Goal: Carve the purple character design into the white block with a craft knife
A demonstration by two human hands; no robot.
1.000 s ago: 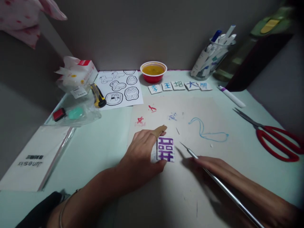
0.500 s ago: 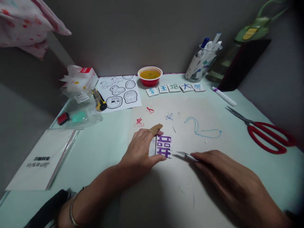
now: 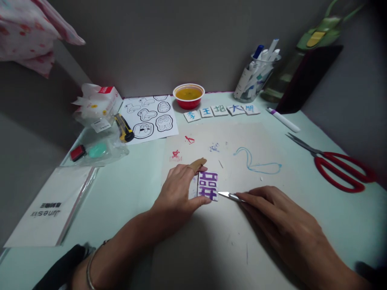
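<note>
A small white block with a purple character (image 3: 208, 185) lies on a beige sheet of paper (image 3: 229, 225). My left hand (image 3: 178, 193) pinches the block between thumb and forefinger; the forefinger wears a tan plaster. My right hand (image 3: 281, 221) is closed round a thin metal craft knife (image 3: 229, 196), whose blade tip touches the block's lower right edge.
Red-handled scissors (image 3: 338, 169) lie at the right, a white marker (image 3: 283, 120) behind them. At the back stand a red bowl of yellow liquid (image 3: 189, 95), several small character tiles (image 3: 222, 110) and a cup of pens (image 3: 256, 74). A printed sheet (image 3: 149, 119), plastic bags (image 3: 96, 137) and a white booklet (image 3: 50, 207) lie left.
My right hand has swung the knife down from pointing up over the paper and brought its tip to the block's lower right edge. My left hand stays on the block.
</note>
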